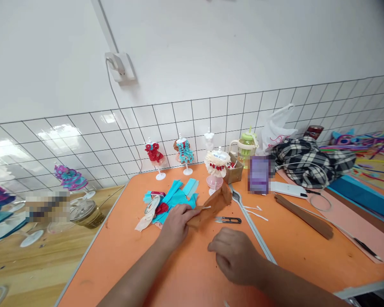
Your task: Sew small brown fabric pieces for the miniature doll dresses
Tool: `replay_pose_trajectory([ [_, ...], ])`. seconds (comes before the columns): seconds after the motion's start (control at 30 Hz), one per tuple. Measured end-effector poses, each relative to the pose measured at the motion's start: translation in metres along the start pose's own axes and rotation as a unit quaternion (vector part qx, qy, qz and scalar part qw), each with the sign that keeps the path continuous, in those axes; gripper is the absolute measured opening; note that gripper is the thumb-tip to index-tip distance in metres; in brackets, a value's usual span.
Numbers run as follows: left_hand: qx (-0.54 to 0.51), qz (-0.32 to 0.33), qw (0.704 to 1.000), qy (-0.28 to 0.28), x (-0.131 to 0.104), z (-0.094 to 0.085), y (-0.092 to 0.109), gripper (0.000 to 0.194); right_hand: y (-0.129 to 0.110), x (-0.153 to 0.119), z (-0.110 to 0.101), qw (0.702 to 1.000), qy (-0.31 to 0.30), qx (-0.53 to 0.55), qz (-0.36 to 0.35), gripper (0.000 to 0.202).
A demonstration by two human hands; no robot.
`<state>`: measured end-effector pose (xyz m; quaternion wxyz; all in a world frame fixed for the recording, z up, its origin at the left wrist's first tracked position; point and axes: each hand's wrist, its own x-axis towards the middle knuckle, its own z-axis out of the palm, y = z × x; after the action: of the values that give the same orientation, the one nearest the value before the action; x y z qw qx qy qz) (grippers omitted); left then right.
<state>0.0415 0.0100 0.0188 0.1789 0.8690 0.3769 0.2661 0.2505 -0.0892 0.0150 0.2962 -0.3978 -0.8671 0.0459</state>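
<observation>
My left hand [176, 224] is closed on a strip of brown crepe paper [213, 207] lying across the orange table. A thin white strip [206, 207] shows by its index fingertip. To the right and nearer to me, my right hand [235, 256] hovers with curled fingers; whether anything small is between them cannot be made out. Black-handled thread snips [232, 220] lie just beyond that hand. Beside my left hand are crumpled blue crepe paper [173, 199], a red paper piece [161, 208] and a roll of whitish tape [152, 205].
Small dress stands in red [153, 152], blue [184, 151] and cream [217, 162] line the back. A cardboard box [235, 172], a green-lidded bottle [248, 145], a white phone [289, 189] and a folded brown strip [304, 215] are to the right. A metal-edged seam [257, 236] divides the tables.
</observation>
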Motion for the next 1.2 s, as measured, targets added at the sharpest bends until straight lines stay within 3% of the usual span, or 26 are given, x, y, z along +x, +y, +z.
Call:
replay_pose_trajectory([
  [0.07, 0.012, 0.050, 0.998, -0.045, -0.021, -0.025, -0.008, 0.047, 0.009, 0.004, -0.009, 0.997, 0.075, 0.002, 0.031, 0.026],
  [0.1, -0.005, 0.057, 0.996, -0.066, -0.032, -0.035, -0.011, 0.047, 0.014, 0.008, -0.011, 0.995, 0.085, 0.000, 0.046, 0.028],
  [0.23, -0.098, 0.014, 0.992, -0.073, -0.070, -0.052, -0.022, 0.040, 0.031, 0.037, 0.002, 0.996, 0.021, -0.018, 0.081, 0.034],
  [0.33, -0.108, -0.025, 0.991, -0.073, -0.094, -0.053, -0.034, 0.039, 0.044, 0.058, 0.025, 0.975, -0.051, -0.070, 0.205, 0.062],
  [0.4, -0.067, -0.044, 0.994, -0.081, -0.110, -0.057, -0.045, 0.042, 0.053, 0.067, 0.036, 0.956, -0.149, -0.085, 0.237, 0.051],
  [0.47, 0.012, -0.042, 0.995, -0.092, -0.126, -0.068, -0.058, 0.046, 0.062, 0.073, 0.042, 0.949, -0.194, -0.078, 0.236, 0.038],
  [0.6, 0.184, -0.100, 0.967, -0.143, -0.151, -0.105, -0.076, 0.063, 0.075, 0.077, 0.039, 0.953, -0.166, 0.022, 0.252, 0.035],
  [0.67, 0.245, -0.177, 0.939, -0.166, -0.154, -0.125, -0.071, 0.069, 0.078, 0.079, 0.037, 0.947, -0.161, 0.099, 0.261, 0.026],
  [0.77, 0.332, -0.291, 0.893, -0.087, -0.136, -0.142, -0.041, 0.058, 0.075, 0.083, 0.039, 0.914, -0.183, 0.240, 0.271, 0.017],
  [0.8, 0.329, -0.294, 0.895, -0.069, -0.124, -0.142, -0.026, 0.050, 0.072, 0.084, 0.040, 0.893, -0.202, 0.294, 0.274, 0.018],
  [0.87, 0.239, -0.222, 0.942, -0.078, -0.093, -0.131, 0.003, 0.040, 0.066, 0.087, 0.040, 0.848, -0.243, 0.390, 0.264, 0.021],
  [0.97, 0.064, -0.089, 0.988, -0.107, -0.042, -0.093, 0.026, 0.041, 0.059, 0.090, 0.037, 0.817, -0.258, 0.451, 0.249, 0.019],
  [1.03, -0.027, -0.051, 0.993, -0.103, -0.014, -0.062, 0.022, 0.064, 0.059, 0.090, 0.032, 0.818, -0.241, 0.454, 0.259, 0.017],
  [1.1, -0.110, -0.067, 0.981, -0.148, 0.006, -0.034, 0.009, 0.079, 0.062, 0.088, 0.027, 0.827, -0.225, 0.441, 0.267, 0.017],
  [1.13, -0.138, -0.084, 0.973, -0.162, 0.012, -0.022, 0.001, 0.077, 0.066, 0.086, 0.023, 0.838, -0.219, 0.422, 0.269, 0.017],
  [1.2, -0.186, -0.118, 0.955, -0.199, 0.018, -0.007, -0.014, 0.055, 0.076, 0.080, 0.016, 0.873, -0.196, 0.345, 0.283, 0.020],
])
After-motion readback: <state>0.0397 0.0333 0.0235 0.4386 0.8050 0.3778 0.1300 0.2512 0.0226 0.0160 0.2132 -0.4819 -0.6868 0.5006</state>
